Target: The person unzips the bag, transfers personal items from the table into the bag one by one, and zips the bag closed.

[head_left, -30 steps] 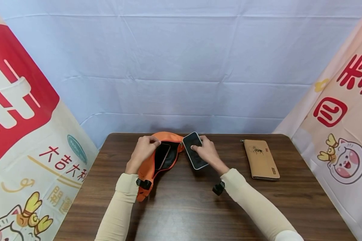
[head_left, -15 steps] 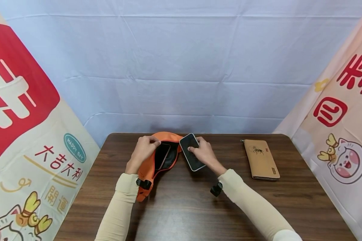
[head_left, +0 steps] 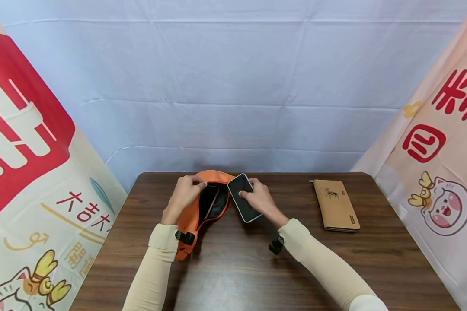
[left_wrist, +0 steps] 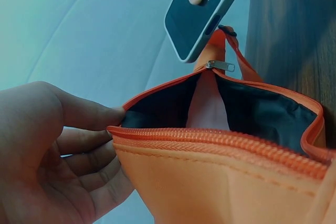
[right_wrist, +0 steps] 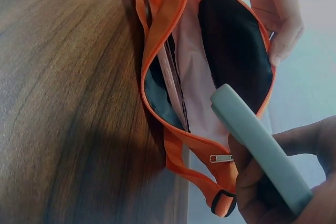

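An orange waist bag point(head_left: 187, 220) lies unzipped at the left of the table, its dark inside showing. My left hand point(head_left: 184, 190) pinches the rim of its opening between thumb and fingers. Within the bag is a phone with a pinkish case point(right_wrist: 170, 85), beside a pale inner divider point(right_wrist: 195, 61). My right hand point(head_left: 261, 198) grips a second phone in a pale case point(head_left: 248, 211), thumb across the dark screen. That phone is tilted at the right end of the opening, near the metal zip pull point(left_wrist: 220, 66) in the left wrist view.
A tan wallet point(head_left: 336, 207) with a small dark print lies at the right on the dark wooden table point(head_left: 237, 268). Behind the table hangs a pale cloth point(head_left: 225, 86). Printed cloths hang at both sides. The bag's strap point(right_wrist: 197, 179) trails near the zip end.
My right hand has carried the pale-cased phone a little left and slightly nearer to me, closer to the bag's opening. The left hand keeps its grip on the rim.
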The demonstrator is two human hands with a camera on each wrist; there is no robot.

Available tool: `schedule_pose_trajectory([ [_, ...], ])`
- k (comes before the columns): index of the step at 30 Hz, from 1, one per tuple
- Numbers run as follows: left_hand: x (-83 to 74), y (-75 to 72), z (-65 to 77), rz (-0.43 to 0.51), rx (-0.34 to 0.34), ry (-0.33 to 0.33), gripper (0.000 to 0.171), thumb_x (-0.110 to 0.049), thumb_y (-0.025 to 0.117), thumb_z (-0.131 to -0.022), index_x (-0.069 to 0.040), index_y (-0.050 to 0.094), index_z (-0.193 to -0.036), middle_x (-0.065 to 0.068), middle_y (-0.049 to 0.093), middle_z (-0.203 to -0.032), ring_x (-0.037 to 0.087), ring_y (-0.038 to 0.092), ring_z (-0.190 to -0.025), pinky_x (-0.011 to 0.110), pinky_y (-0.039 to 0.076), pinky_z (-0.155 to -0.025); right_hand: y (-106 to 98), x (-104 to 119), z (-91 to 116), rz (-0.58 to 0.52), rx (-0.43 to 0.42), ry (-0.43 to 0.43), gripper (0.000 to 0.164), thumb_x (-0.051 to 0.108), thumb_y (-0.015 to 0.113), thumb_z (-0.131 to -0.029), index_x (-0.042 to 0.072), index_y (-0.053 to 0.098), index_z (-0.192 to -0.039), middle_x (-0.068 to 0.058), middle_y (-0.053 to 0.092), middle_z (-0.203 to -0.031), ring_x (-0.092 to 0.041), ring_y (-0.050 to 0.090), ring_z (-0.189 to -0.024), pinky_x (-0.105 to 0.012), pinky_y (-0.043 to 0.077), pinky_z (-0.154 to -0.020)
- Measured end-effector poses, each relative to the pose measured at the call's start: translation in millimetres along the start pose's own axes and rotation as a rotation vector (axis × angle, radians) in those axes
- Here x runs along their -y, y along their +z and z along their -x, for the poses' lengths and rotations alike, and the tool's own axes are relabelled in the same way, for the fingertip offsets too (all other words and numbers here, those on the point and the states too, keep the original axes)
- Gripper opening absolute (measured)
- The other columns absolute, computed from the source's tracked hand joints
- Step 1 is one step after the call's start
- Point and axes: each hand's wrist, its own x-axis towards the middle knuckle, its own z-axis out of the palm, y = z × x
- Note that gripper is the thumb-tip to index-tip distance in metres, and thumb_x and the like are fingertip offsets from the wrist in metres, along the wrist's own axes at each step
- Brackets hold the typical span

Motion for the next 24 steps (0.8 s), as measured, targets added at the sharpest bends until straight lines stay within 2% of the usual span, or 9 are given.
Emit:
schedule_pose_trajectory([
  [15, 1.5, -0.6, -1.2, -0.005, 0.005, 0.003, 0.027, -0.024, 0.063, -0.108, -0.006, 0.079, -0.12, 0.012, 0.076, -0.115, 0.022, 0.056, -0.075, 0.038, 0.046, -0.074, 11, 3, 2, -0.044, 0.03, -0.003, 0.054, 0.021, 0.074, -0.097, 0.0, 0.056, -0.144, -0.022, 0.073, -0.107, -0.022, 0.072, -0.069, -0.033, 0.058, -0.058],
  [24, 1.8, -0.4, -1.5, -0.001, 0.004, 0.003, 0.025, -0.024, 0.063, -0.108, -0.008, 0.08, -0.119, 0.012, 0.076, -0.111, 0.021, 0.053, -0.069, 0.036, 0.044, -0.069, 19, 5, 2, -0.037, 0.033, 0.002, 0.055, 0.022, 0.075, -0.097, 0.001, 0.057, -0.144, -0.022, 0.074, -0.106, -0.019, 0.071, -0.065, -0.033, 0.058, -0.058],
])
